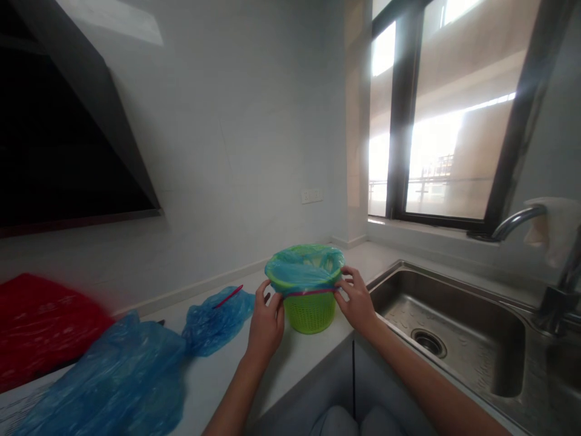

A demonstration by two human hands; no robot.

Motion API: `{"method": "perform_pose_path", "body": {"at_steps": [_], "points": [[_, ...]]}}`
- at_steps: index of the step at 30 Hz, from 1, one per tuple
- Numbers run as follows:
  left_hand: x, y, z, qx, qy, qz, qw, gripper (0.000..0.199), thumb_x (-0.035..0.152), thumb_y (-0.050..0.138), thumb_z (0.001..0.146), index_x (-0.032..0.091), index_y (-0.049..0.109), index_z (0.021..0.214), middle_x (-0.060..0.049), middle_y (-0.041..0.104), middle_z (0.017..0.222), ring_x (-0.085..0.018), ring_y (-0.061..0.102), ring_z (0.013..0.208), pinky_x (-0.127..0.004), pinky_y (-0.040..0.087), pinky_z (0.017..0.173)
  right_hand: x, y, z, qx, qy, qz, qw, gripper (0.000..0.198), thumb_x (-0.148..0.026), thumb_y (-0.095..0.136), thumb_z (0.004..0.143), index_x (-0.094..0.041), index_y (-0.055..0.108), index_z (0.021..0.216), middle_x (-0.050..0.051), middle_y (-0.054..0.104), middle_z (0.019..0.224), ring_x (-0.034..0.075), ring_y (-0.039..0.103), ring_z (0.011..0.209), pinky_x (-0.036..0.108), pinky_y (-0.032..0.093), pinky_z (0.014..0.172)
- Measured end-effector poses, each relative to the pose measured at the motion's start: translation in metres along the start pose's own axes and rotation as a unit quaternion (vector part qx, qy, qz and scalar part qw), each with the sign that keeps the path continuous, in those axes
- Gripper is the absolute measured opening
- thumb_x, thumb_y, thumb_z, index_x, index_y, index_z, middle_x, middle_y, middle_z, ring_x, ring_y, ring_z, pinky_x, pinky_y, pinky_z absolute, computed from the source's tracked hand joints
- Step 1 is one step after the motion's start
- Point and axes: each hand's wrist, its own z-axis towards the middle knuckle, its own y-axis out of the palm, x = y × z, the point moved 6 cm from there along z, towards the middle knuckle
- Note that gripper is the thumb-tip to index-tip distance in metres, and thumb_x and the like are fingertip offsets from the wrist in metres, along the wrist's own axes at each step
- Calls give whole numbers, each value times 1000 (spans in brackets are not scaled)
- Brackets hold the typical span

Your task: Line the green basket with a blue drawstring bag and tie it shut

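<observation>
A green plastic basket (pixel 312 315) with a perforated wall stands on the white counter near its front edge. Lining it is a blue plastic bag (pixel 295 274), its edge folded outward over the rim. A pink strip (pixel 313 292) runs along the bag's edge at the front. My left hand (pixel 267 318) pinches the bag's edge at the left of the rim. On the right of the rim, the fingers of my right hand (pixel 356 300) are closed on the same bag edge.
A steel sink (pixel 458 315) with a faucet (pixel 517 221) lies to the right. Left on the counter are a crumpled blue bag (pixel 213 324) with a pink strip, a larger blue bag (pixel 122 381) and a red bag (pixel 45 321). A dark range hood (pixel 68 133) hangs upper left.
</observation>
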Motion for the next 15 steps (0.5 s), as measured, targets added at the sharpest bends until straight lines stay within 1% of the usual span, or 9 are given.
{"method": "perform_pose_path", "body": {"at_steps": [4, 6, 8, 9, 10, 11, 12, 13, 15], "points": [[-11, 6, -5, -35, -28, 16, 999, 21, 23, 42, 96, 19, 62, 101, -17, 40, 145, -34, 43, 134, -52, 40, 109, -2, 3, -5, -30, -23, -135, 990, 15, -10, 57, 82, -19, 66, 90, 15, 57, 118, 32, 51, 112, 48, 48, 95], [-18, 1, -1, -36, -48, -38, 997, 18, 25, 42, 95, 20, 60, 95, -15, 48, 137, -32, 48, 128, -51, 39, 109, 0, -1, -1, -45, -24, -132, 990, 16, -11, 56, 79, -19, 63, 91, 15, 58, 114, 32, 52, 110, 49, 46, 96], [-33, -10, 7, 5, -128, -143, 981, 16, 27, 41, 93, 21, 56, 88, -12, 56, 128, -28, 52, 123, -47, 43, 104, 9, -12, 10, -17, 2, -76, 997, 21, -12, 53, 74, -19, 58, 92, 14, 57, 110, 30, 52, 107, 47, 45, 96], [-44, -15, 11, 29, -195, -201, 960, 15, 28, 41, 92, 21, 53, 86, -11, 58, 123, -27, 55, 121, -44, 47, 99, 18, -18, 18, 6, 39, -42, 998, 22, -12, 50, 73, -19, 55, 92, 13, 56, 108, 29, 53, 105, 46, 45, 96], [-56, -17, 14, 47, -278, -252, 926, 14, 30, 42, 90, 21, 52, 86, -11, 60, 120, -27, 57, 117, -40, 51, 91, 31, -23, 26, 27, 100, -11, 995, 20, -14, 48, 73, -20, 53, 92, 12, 56, 105, 27, 53, 101, 44, 45, 95], [-66, -16, 16, 42, -361, -288, 886, 14, 33, 46, 88, 21, 53, 88, -11, 61, 117, -26, 61, 110, -37, 54, 82, 46, -25, 34, 35, 183, 13, 982, 16, -17, 45, 76, -20, 53, 90, 11, 56, 103, 26, 54, 97, 43, 46, 93], [-74, -12, 19, 17, -429, -311, 848, 16, 34, 50, 86, 20, 54, 91, -12, 62, 113, -26, 64, 102, -35, 54, 75, 64, -23, 39, 20, 287, 39, 957, 13, -21, 43, 82, -20, 53, 90, 11, 58, 103, 24, 55, 94, 41, 47, 90], [-79, -6, 23, -27, -476, -331, 814, 20, 36, 55, 84, 19, 56, 95, -12, 64, 106, -24, 65, 93, -33, 54, 70, 79, -17, 41, -24, 380, 73, 922, 13, -27, 43, 86, -20, 54, 89, 11, 59, 101, 24, 57, 89, 40, 49, 85], [-83, 10, 32, -143, -530, -371, 749, 30, 43, 61, 82, 15, 59, 95, -11, 65, 91, -22, 64, 76, -33, 54, 65, 96, -1, 44, -115, 464, 130, 869, 25, -40, 46, 90, -19, 58, 85, 11, 63, 92, 22, 60, 77, 36, 51, 70]]}}
